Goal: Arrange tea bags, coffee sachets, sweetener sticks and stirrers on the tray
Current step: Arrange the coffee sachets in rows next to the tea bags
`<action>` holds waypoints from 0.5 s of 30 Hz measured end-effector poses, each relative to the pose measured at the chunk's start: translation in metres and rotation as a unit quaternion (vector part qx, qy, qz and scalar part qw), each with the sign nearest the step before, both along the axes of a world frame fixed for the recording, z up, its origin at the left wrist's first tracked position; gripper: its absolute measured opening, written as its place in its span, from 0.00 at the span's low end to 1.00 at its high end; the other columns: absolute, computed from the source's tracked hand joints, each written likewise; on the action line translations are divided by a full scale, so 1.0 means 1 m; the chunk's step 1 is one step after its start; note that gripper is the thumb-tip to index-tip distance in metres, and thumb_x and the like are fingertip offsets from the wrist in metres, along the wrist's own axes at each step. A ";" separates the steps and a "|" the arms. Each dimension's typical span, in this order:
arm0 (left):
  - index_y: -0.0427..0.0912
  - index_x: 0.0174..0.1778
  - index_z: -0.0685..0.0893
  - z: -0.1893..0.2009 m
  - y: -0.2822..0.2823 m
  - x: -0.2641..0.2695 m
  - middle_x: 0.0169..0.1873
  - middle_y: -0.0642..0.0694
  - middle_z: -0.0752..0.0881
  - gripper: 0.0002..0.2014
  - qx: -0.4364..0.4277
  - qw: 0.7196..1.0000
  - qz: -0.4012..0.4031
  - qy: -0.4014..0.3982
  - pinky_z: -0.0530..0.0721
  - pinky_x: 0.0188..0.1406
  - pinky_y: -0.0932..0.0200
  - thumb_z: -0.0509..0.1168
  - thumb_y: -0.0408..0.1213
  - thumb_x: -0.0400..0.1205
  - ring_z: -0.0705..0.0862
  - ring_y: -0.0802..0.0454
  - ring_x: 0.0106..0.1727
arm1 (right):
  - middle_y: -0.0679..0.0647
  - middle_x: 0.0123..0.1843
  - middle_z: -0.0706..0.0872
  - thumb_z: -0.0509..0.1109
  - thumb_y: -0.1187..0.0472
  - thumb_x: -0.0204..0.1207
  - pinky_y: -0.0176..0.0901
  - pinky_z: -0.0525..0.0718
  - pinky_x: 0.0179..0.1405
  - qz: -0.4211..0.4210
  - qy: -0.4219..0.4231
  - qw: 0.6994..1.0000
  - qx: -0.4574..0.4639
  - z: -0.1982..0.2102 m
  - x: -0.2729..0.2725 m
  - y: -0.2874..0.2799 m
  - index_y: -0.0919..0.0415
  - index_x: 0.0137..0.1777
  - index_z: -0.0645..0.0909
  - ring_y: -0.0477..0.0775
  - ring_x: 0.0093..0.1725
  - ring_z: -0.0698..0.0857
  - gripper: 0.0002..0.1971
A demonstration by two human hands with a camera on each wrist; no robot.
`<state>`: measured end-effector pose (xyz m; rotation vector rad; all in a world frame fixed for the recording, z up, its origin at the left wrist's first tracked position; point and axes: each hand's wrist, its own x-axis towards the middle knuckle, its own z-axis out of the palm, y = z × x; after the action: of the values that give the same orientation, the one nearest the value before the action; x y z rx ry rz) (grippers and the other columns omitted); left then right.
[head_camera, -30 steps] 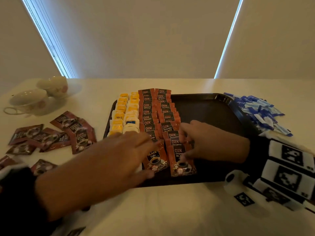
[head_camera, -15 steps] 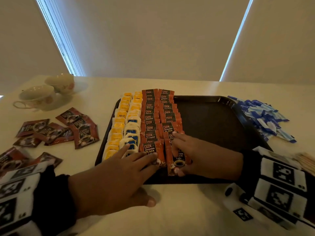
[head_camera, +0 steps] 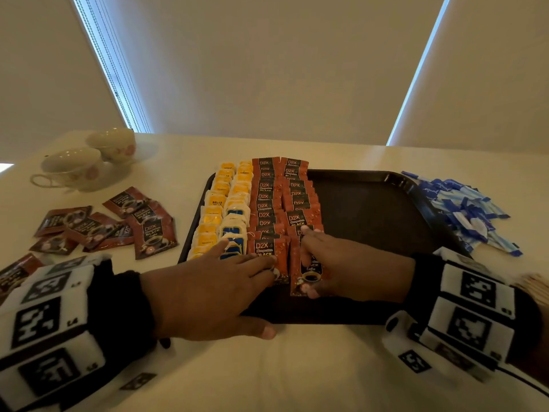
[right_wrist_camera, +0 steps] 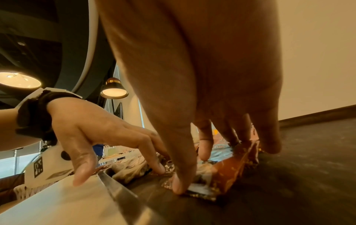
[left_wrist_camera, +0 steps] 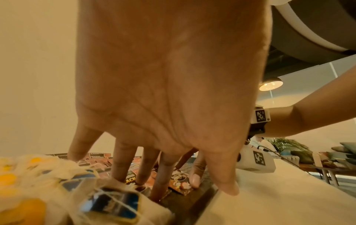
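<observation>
My right hand (head_camera: pixel 350 269) pins the nearest coffee sachet (head_camera: pixel 309 270) of the right-hand coffee row: thumb pressed on its near end, fingers laid almost straight along its far side, flat to the tray floor. My left hand (head_camera: pixel 214 289) lies open, fingers spread and straight; fingertips (left_wrist_camera: pixel 158 196) press the nearest sachet of the left coffee row (head_camera: pixel 267 254), index over the blue tea bags (head_camera: pixel 234 233), thumb off the tray on the table

Sachets are rust-red, dark label, "D2X … BLACK", coffee-cup print at the near end. They overlap in two columns running front to back on the black tray (head_camera: pixel 371 221). Left of them two columns of tea bags: yellow tags (head_camera: pixel 209 230) outermost, blue nearer the coffee. Right half of the tray is bare

Versus half a second ago: hands are in the same spots, the right thumb sits a little lower on the sachet, rows unchanged; the camera has tipped down slightly

Off tray: loose coffee sachets (head_camera: pixel 98 227) scattered left, blue-white sweetener sticks (head_camera: pixel 466 212) piled against the tray's right edge, pale stirrers (head_camera: pixel 534 285) at the far right, partly cut off. Two floral teacups (head_camera: pixel 89 162) at far left. White table (head_camera: pixel 297 367), beige roller blinds behind with daylight in the gaps. Wrist views show pendant lamps and a dark ceiling
</observation>
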<state>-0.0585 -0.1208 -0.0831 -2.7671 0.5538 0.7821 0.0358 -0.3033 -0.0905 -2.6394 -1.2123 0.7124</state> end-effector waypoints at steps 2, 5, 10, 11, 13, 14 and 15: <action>0.57 0.82 0.44 0.002 0.002 -0.003 0.83 0.56 0.43 0.40 -0.003 1.000 0.009 0.000 0.38 0.80 0.41 0.40 0.71 0.76 0.46 0.56 0.83 | 0.54 0.85 0.44 0.71 0.51 0.75 0.44 0.55 0.79 0.002 0.002 1.000 0.009 0.000 -0.001 -0.002 0.57 0.65 0.66 0.53 0.83 0.44 0.24; 0.58 0.82 0.39 0.005 0.002 -0.005 0.82 0.58 0.39 0.40 0.003 1.000 0.019 0.012 0.36 0.79 0.42 0.41 0.71 0.76 0.43 0.57 0.83 | 0.53 0.85 0.41 0.72 0.52 0.75 0.40 0.53 0.78 0.011 -0.002 1.000 -0.001 0.000 -0.003 -0.006 0.59 0.72 0.62 0.52 0.83 0.43 0.30; 0.56 0.82 0.37 0.004 0.001 -0.007 0.83 0.55 0.40 0.41 0.009 1.000 0.015 0.025 0.36 0.80 0.37 0.43 0.70 0.77 0.42 0.55 0.84 | 0.52 0.85 0.39 0.70 0.55 0.76 0.39 0.51 0.78 0.012 -0.005 1.000 -0.008 -0.003 -0.004 -0.003 0.60 0.74 0.61 0.51 0.83 0.43 0.31; 0.55 0.82 0.38 0.004 0.001 -0.006 0.83 0.55 0.41 0.41 0.008 1.000 0.017 0.020 0.35 0.80 0.38 0.43 0.70 0.77 0.43 0.55 0.83 | 0.52 0.85 0.39 0.70 0.55 0.77 0.39 0.51 0.78 0.010 -0.009 1.000 -0.009 -0.002 -0.004 -0.002 0.60 0.74 0.61 0.50 0.83 0.43 0.30; 0.55 0.83 0.40 0.014 0.000 -0.008 0.83 0.56 0.40 0.41 -0.002 0.999 0.034 0.013 0.35 0.79 0.41 0.44 0.70 0.77 0.42 0.57 0.83 | 0.52 0.85 0.40 0.70 0.53 0.76 0.38 0.54 0.78 0.006 -0.010 1.000 -0.007 0.000 -0.004 -0.001 0.60 0.74 0.60 0.50 0.83 0.44 0.31; 0.55 0.82 0.39 0.022 0.002 -0.010 0.83 0.57 0.39 0.41 -0.023 0.999 0.044 -0.005 0.35 0.79 0.43 0.44 0.69 0.78 0.42 0.57 0.83 | 0.51 0.85 0.41 0.70 0.52 0.76 0.37 0.55 0.77 0.004 -0.008 1.000 -0.005 0.002 -0.005 0.000 0.59 0.75 0.60 0.49 0.83 0.45 0.32; 0.55 0.82 0.38 0.031 0.005 -0.011 0.82 0.58 0.38 0.40 -0.038 0.997 0.055 -0.030 0.36 0.78 0.47 0.44 0.68 0.78 0.43 0.59 0.82 | 0.49 0.85 0.42 0.70 0.50 0.75 0.36 0.57 0.75 0.002 -0.005 1.000 -0.003 0.005 -0.006 0.000 0.57 0.75 0.59 0.48 0.83 0.47 0.33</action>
<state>-0.0694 -0.1153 -0.0526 -2.9018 0.4325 0.7102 0.0299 -0.3030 -0.0857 -2.6490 -1.2197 0.7060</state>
